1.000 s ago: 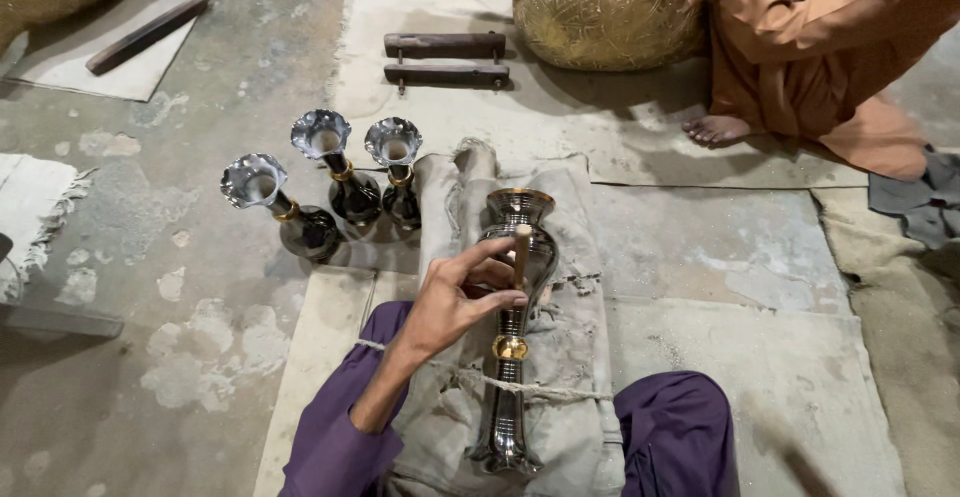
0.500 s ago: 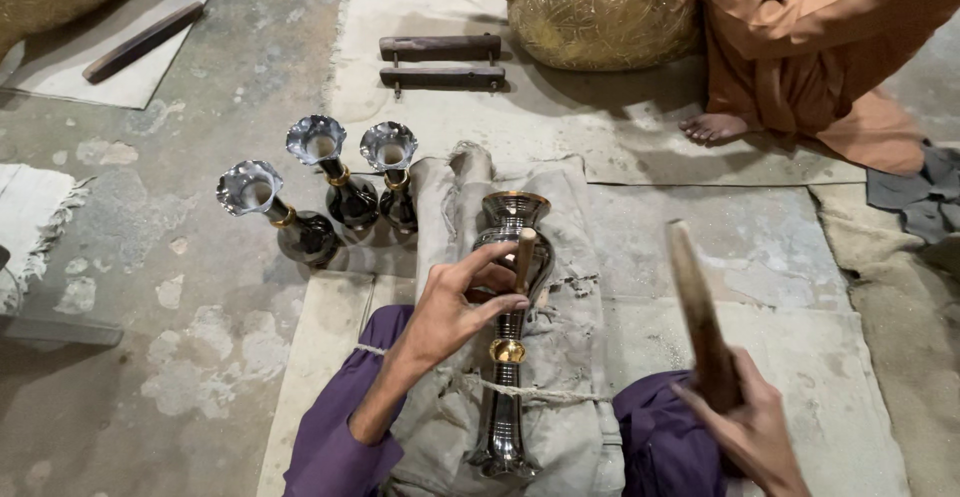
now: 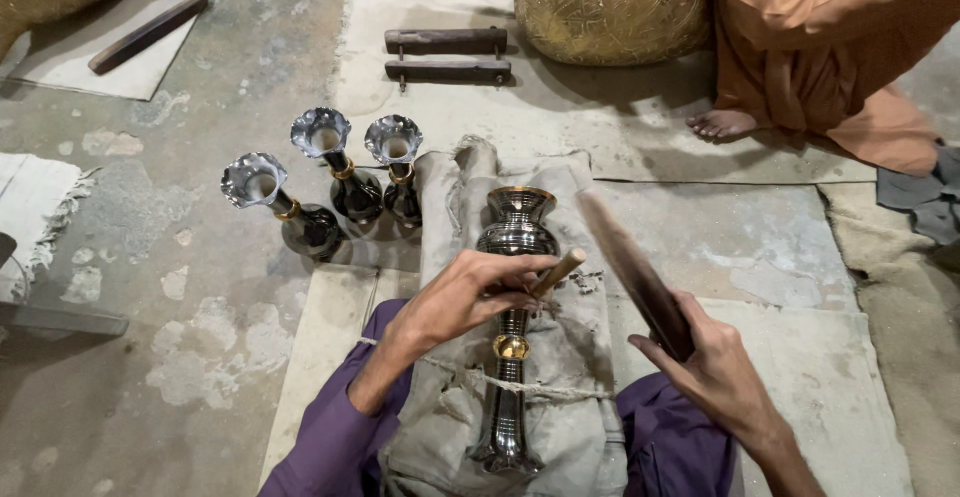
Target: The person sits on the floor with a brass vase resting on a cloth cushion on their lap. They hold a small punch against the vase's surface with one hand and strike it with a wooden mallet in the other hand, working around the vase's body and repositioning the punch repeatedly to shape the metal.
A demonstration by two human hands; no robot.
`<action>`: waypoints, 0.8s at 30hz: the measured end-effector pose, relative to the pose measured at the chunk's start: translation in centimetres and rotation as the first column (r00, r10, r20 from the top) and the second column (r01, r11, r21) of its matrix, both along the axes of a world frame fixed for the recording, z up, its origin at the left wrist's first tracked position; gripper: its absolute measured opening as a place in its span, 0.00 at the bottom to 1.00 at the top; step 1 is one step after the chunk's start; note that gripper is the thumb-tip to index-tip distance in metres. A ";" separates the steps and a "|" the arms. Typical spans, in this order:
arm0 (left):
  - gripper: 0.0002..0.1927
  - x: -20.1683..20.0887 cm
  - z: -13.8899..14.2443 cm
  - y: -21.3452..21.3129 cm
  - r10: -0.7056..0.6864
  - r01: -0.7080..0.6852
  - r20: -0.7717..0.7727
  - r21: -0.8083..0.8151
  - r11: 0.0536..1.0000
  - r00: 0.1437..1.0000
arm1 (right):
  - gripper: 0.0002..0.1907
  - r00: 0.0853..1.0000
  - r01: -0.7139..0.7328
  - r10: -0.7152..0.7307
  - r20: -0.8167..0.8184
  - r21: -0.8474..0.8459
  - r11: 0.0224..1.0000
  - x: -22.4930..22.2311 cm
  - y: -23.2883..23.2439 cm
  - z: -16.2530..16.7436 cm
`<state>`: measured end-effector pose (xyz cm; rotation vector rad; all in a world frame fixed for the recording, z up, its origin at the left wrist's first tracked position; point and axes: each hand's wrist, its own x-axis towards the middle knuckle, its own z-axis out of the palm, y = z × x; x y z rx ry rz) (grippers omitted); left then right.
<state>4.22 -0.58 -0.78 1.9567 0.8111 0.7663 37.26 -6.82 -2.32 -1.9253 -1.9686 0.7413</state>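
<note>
Our left hand (image 3: 462, 297) closes its fingers around a short wooden-handled punch (image 3: 556, 271), holding it slanted so that its working end, hidden under the fingers, seems to bear on the neck of the dark metal vase (image 3: 512, 327); we judge the slant lets the tip meet the curved surface squarely. Our right hand (image 3: 712, 369), at about four o'clock from the left, is clenched on the lower end of a long dark wooden striker (image 3: 630, 272), which rises toward eleven o'clock, blurred, its upper end just beside the punch's butt. The vase lies lengthwise along our lap, mouth toward twelve o'clock and foot toward six, bedded on a grey padded cloth bundle (image 3: 570, 397) tied across with cord (image 3: 545, 389); the padding likely keeps the round body from rolling and cushions it under blows. At ten to eleven o'clock from the grip, three similar vases (image 3: 330, 182) stand upright on the concrete floor (image 3: 150, 357), close together and within reach. Farther out at twelve o'clock lie two wooden bars (image 3: 446, 55), and at one o'clock a large engraved brass vessel (image 3: 610, 7) sits beside another person in orange clothing (image 3: 820, 47), whose bare foot (image 3: 722, 123) rests on the mat (image 3: 600, 137).
</note>
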 end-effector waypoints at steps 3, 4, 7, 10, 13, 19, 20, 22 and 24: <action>0.33 -0.1 0.5 0.0 -0.033 0.033 -0.010 0.000 0.999 0.999 | 0.36 0.983 -0.147 0.128 0.128 0.152 0.977 -0.4 0.4 0.8; 0.33 -0.1 0.6 0.1 -0.041 0.041 -0.009 -0.004 0.999 0.999 | 0.37 0.981 -0.158 0.136 0.141 0.164 0.974 -0.5 0.5 1.0; 0.32 0.0 1.1 0.2 -0.079 0.079 0.013 -0.017 0.997 0.997 | 0.37 0.975 -0.181 0.149 0.165 0.204 0.962 -0.8 0.6 1.7; 0.32 0.0 1.4 0.3 -0.087 0.087 0.003 -0.015 0.996 0.996 | 0.39 0.965 -0.182 0.144 0.221 0.161 0.970 -0.9 0.5 2.8; 0.32 -0.2 1.6 0.5 -0.103 0.102 0.018 0.030 0.994 0.995 | 0.45 0.923 -0.148 0.138 0.360 0.000 0.989 -0.7 0.6 3.8; 0.33 0.0 1.6 0.5 -0.089 0.090 -0.019 0.043 0.995 0.996 | 0.47 0.933 -0.188 0.125 0.336 0.160 0.969 0.4 0.5 4.1; 0.33 0.0 1.5 0.5 -0.095 0.095 -0.009 0.041 0.995 0.995 | 0.47 0.968 -0.184 0.127 0.216 0.269 0.945 0.6 0.3 4.0; 0.33 -0.1 1.5 0.4 -0.107 0.107 0.011 0.037 0.994 0.994 | 0.48 0.990 -0.133 0.139 0.014 0.392 0.910 0.9 -0.2 4.0; 0.33 -0.1 1.5 0.3 -0.123 0.123 0.014 0.033 0.992 0.992 | 0.48 0.978 -0.075 0.148 -0.146 0.419 0.905 1.3 -0.7 4.3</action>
